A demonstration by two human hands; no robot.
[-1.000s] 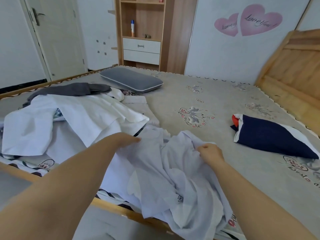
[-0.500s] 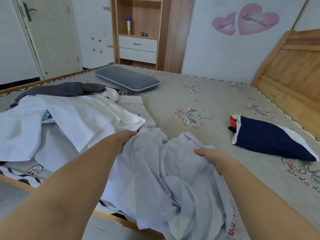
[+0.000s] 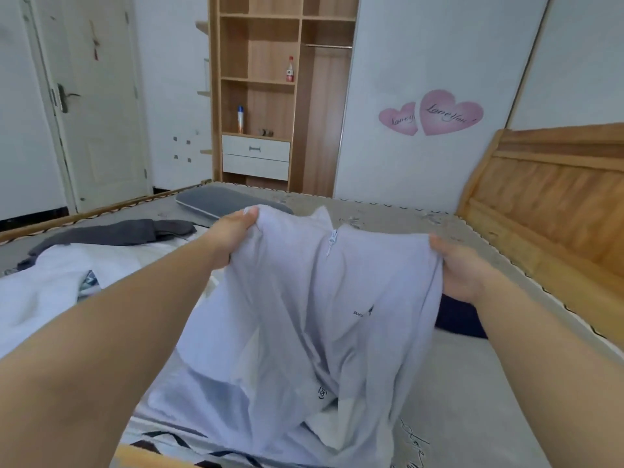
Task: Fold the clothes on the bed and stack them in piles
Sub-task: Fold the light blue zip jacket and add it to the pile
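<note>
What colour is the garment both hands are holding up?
Pale lavender-grey garment, small dark print on the chest; seen in the head view.

A shirt (image 3: 314, 298) hangs between both hands above the bed (image 3: 472, 383). More clothes (image 3: 67, 278) lie left; a pillow (image 3: 216, 201) lies behind them. The headboard (image 3: 553, 197) stands right.

Bed (image 3: 439, 393): grey patterned cover, wooden headboard (image 3: 553, 204) at right. Lying on it: grey pillow (image 3: 216, 202) at far left; dark grey garment (image 3: 111, 233) nearer, left; white garment (image 3: 44, 292) beside it, nearer still; navy item (image 3: 456, 319) at right, partly hidden. Lilac garment's (image 3: 304, 332) lower part rests near edge.
</note>
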